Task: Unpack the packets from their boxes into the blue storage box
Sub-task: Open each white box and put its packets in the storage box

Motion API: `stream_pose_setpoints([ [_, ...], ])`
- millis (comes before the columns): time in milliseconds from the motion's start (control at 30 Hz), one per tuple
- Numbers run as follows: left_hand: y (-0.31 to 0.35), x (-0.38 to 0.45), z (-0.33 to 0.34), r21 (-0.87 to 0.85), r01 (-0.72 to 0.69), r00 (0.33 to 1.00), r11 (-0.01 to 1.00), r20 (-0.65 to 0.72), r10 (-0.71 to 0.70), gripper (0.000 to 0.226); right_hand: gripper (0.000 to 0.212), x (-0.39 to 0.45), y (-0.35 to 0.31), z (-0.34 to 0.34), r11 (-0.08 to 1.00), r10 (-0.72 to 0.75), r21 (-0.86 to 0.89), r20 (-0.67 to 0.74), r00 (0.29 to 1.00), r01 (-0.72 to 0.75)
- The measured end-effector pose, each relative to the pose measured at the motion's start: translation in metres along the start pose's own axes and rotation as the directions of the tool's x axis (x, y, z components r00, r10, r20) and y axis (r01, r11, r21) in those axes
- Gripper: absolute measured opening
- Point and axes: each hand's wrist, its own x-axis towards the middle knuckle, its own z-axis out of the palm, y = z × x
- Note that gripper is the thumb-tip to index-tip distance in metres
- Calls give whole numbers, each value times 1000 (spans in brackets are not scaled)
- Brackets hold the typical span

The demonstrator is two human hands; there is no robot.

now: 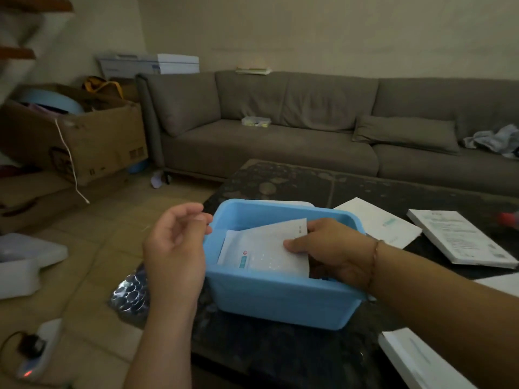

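Observation:
The blue storage box [275,301] stands on the dark table in front of me. Inside it lie white packets [264,251], tilted against the box's far side. My right hand [331,251] reaches into the box from the right and grips the right edge of the packets. My left hand [175,245] hovers just left of the box's rim, fingers loosely curled, holding nothing. Flat white boxes lie on the table to the right: one [460,237] far right, one [379,223] behind the blue box, another [421,360] at the near right.
The dark patterned table [309,181] stretches toward a grey sofa [280,127]. On the floor at left are cardboard boxes [84,136], a white foam block [25,262], bubble wrap [132,290] and a power strip [36,357].

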Motion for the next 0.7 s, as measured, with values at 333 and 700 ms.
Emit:
stream_pose_setpoints([
  [333, -6, 2, 3, 18, -46, 999, 999, 16, 45, 16, 46, -19, -27, -15, 829, 83, -557, 16, 996, -60],
  [700, -8, 0, 4, 26, -57, 998, 998, 32, 56, 12, 69, -7, -18, -1, 916, 230, -342, 23, 973, -208],
])
